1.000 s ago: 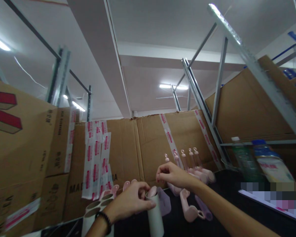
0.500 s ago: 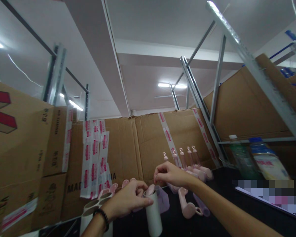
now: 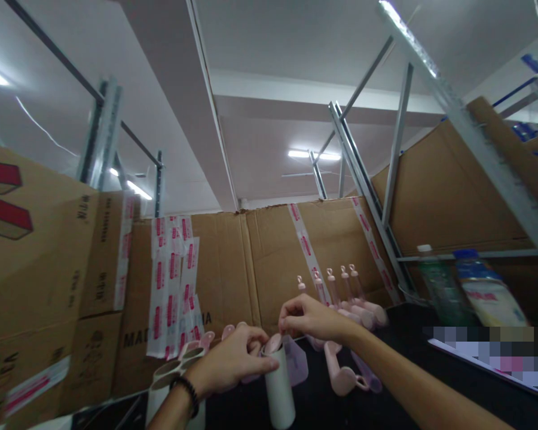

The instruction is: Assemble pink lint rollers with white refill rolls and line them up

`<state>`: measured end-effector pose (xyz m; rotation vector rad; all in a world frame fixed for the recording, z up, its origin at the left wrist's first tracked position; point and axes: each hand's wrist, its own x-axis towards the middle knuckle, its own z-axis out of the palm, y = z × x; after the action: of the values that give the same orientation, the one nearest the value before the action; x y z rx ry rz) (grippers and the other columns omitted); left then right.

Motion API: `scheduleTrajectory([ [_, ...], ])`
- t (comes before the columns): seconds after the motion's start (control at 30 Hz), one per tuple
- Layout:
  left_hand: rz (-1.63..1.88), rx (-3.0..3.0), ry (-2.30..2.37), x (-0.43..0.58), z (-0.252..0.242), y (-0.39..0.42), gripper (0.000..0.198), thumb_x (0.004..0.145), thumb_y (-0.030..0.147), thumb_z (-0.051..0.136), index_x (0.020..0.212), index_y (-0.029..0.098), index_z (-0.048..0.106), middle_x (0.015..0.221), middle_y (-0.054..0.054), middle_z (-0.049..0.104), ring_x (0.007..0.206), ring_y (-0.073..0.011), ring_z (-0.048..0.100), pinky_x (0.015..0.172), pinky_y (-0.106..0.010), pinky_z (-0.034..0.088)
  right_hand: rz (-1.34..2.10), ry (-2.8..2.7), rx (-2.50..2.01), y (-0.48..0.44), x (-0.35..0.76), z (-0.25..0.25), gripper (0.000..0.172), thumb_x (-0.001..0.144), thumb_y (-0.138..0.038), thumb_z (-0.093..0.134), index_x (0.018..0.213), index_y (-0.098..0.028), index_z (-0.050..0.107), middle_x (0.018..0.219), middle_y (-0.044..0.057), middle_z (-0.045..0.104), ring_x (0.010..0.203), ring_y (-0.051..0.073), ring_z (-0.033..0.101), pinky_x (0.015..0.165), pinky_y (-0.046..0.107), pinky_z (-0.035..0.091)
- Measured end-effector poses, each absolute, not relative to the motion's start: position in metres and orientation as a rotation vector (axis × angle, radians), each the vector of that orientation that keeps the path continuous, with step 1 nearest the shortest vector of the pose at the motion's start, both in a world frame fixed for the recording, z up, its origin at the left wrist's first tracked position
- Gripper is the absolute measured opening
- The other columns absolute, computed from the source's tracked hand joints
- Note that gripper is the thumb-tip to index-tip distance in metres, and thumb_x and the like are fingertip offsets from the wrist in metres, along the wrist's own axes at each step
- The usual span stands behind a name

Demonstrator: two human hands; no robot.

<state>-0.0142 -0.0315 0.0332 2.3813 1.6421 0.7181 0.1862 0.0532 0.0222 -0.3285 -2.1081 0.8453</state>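
Note:
My left hand (image 3: 240, 362), with a dark beaded bracelet at the wrist, is closed around the top of an upright white tube (image 3: 280, 397). A rounded pink piece (image 3: 273, 343) pokes out of the tube's open end. Just right of it and higher, my right hand (image 3: 302, 315) has its fingers pinched together; whatever they hold is hidden. Below the right hand sits a translucent purple container (image 3: 298, 365). A pink spoon-like part (image 3: 341, 377) lies on the black surface under my right forearm, beside a purple translucent tube (image 3: 368, 375).
More open white tubes (image 3: 158, 394) stand left, partly behind my wrist. Several pink pieces with looped clear stems (image 3: 363, 312) line up at the back. Cardboard (image 3: 269, 257) walls the far side. A green bottle (image 3: 442, 286) and a blue-capped jar (image 3: 488, 289) stand right.

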Motion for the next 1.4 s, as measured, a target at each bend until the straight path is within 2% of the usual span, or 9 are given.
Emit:
scheduleTrajectory([
  [0.6,0.731,2.386,1.664,-0.016,0.032,-0.029,0.036,0.069,0.049,0.068,0.084,0.016,0.063,0.056,0.009,0.044,0.053,-0.0095,0.041,0.05,-0.022,0.027,0.841,-2.127,-0.296,0.054,0.185,0.02,0.008,0.073,-0.018,0.061,0.068,-0.013,0.066,0.06,-0.002,0.061,0.055,0.008,0.051,0.053,0.019,0.037],
  [1.03,0.672,2.373,1.649,-0.01,0.037,-0.037,0.034,0.071,0.048,0.067,0.084,0.017,0.062,0.055,0.009,0.048,0.045,-0.0071,0.041,0.045,-0.021,0.023,0.808,-2.175,-0.334,0.047,0.187,0.024,0.01,0.074,-0.019,0.061,0.068,-0.014,0.067,0.057,-0.004,0.059,0.054,0.009,0.049,0.052,0.02,0.035],
  [1.4,0.683,2.358,1.66,-0.01,0.037,-0.037,0.034,0.07,0.046,0.068,0.086,0.016,0.061,0.057,0.009,0.045,0.051,-0.0088,0.041,0.049,-0.021,0.027,0.818,-2.12,-0.318,0.055,0.187,0.021,0.011,0.073,-0.018,0.058,0.065,-0.014,0.065,0.057,-0.002,0.06,0.053,0.009,0.051,0.051,0.02,0.037],
])
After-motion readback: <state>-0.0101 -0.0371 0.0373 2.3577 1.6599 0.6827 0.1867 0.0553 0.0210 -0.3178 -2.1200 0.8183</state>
